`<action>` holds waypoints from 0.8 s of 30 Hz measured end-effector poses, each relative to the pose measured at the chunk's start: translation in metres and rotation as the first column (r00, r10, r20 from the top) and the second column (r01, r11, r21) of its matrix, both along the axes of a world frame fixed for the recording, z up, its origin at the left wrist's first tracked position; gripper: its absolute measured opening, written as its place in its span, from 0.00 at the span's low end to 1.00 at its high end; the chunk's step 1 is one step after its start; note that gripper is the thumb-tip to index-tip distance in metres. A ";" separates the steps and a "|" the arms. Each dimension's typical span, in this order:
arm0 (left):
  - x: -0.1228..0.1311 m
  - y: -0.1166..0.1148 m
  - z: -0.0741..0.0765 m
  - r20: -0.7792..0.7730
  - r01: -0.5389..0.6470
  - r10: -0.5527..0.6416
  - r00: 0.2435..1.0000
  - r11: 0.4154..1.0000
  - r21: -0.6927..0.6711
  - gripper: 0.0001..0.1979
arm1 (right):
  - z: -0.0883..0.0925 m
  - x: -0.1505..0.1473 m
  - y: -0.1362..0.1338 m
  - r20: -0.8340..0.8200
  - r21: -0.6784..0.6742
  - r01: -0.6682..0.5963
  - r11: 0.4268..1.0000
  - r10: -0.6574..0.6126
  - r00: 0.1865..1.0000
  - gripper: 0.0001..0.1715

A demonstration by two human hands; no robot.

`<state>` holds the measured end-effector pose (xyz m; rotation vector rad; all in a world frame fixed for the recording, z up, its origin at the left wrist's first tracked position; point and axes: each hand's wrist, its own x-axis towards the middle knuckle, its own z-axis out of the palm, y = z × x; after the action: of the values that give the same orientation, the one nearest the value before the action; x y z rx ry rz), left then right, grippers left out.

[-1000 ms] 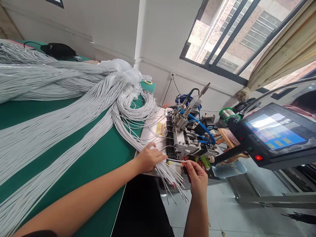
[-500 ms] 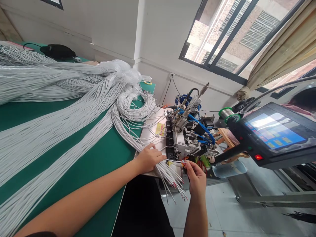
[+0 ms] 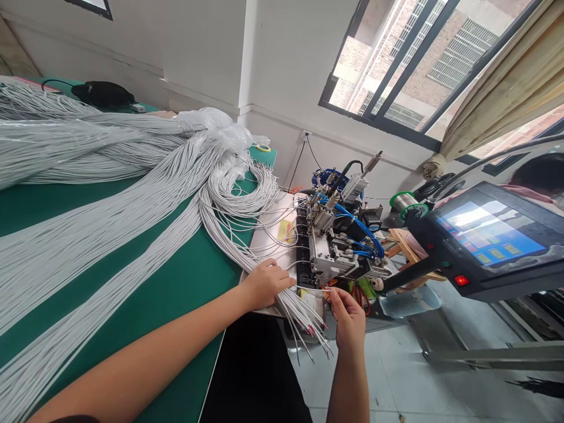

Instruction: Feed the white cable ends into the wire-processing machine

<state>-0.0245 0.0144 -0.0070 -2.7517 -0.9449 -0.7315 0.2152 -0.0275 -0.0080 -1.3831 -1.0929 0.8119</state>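
My left hand is closed over a bundle of thin white cables at the table's edge, whose loose ends with reddish tips hang past it. One single white cable runs out from beside my left fingers to my right hand. There, thumb and fingers pinch its end, just in front of the machine. Several cables lie across the machine's white plate and reach into its row of black holders. What my left palm covers is hidden.
Long bundles of white cable spread over the green table, partly wrapped in plastic. A touch-screen panel on an arm stands at right, beside a wire spool. Behind it another person's head partly shows.
My right hand has shifted slightly left with the cable end, and the cable now sags a little. A cylinder on the machine has moved slightly to the right. My left hand stays put.
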 end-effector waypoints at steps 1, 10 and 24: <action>0.000 0.000 0.000 -0.002 0.000 0.000 1.000 1.000 -0.002 0.14 | -0.001 0.000 0.000 -0.007 -0.002 -0.001 1.000 0.001 1.000 0.25; 0.000 0.000 0.002 0.006 0.007 -0.007 1.000 0.999 -0.033 0.12 | -0.002 0.000 -0.001 -0.070 -0.034 -0.010 0.999 0.008 0.998 0.22; 0.000 0.000 0.002 -0.010 0.017 -0.018 1.000 0.998 -0.055 0.16 | -0.004 -0.001 -0.002 -0.103 -0.033 -0.011 0.999 0.008 0.995 0.20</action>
<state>-0.0248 0.0148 -0.0050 -2.8116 -0.9541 -0.7033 0.2143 -0.0291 -0.0124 -1.3503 -1.0108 0.9023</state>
